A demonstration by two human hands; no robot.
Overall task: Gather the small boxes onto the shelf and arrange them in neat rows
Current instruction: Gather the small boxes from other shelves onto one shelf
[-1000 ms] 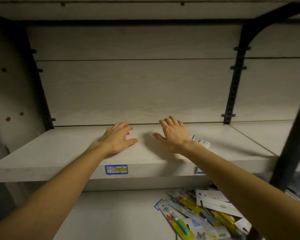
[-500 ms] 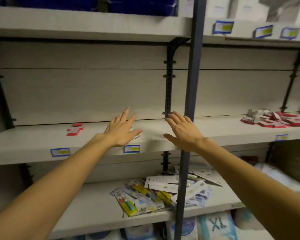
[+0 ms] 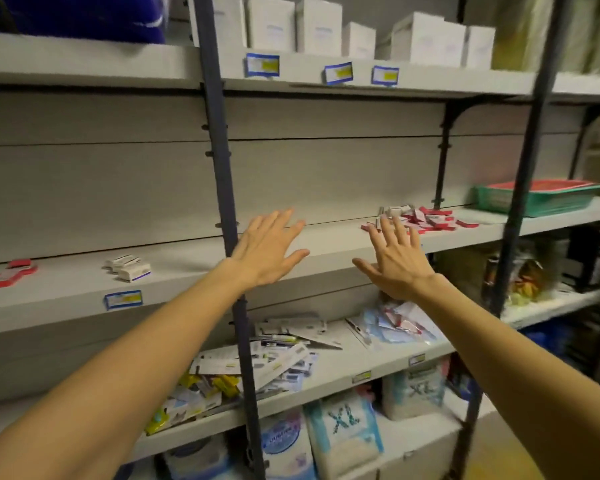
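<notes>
Both hands were empty, fingers straight and spread, palms turned down and forward. The left hand (image 3: pixel 269 249) hung in front of the shelf (image 3: pixel 194 265), just right of the dark upright post (image 3: pixel 222 174). The right hand (image 3: pixel 397 263) was raised at the shelf's front edge, its fingertips overlapping the near-left edge of the loose pile of red and white small boxes (image 3: pixel 423 218); whether they touched it could not be told. Both forearms were stretched out long from the bottom corners of the view and converged toward the middle shelf.

Judgement: the flat, open pose suited sweeping or corralling more than a pinch. The right hand seemed placed to reach the pile, with the left open beside it as a stop or to receive.

The task's boxes lay in three groups on that shelf. The pile was jumbled at the right, toward the back panel. A few white boxes (image 3: pixel 128 266) sat at the left, nearer the front edge. A red box (image 3: pixel 13 273) lay at the far left. The groups were well apart and no rows were formed, so the gathering appeared to be at an early stage.

A green tray (image 3: pixel 534 199) stood further right on the same level. Taller white cartons (image 3: pixel 326 26) stood on the shelf above. Flat carded packets (image 3: pixel 281 351) lay scattered on the shelf below.
</notes>
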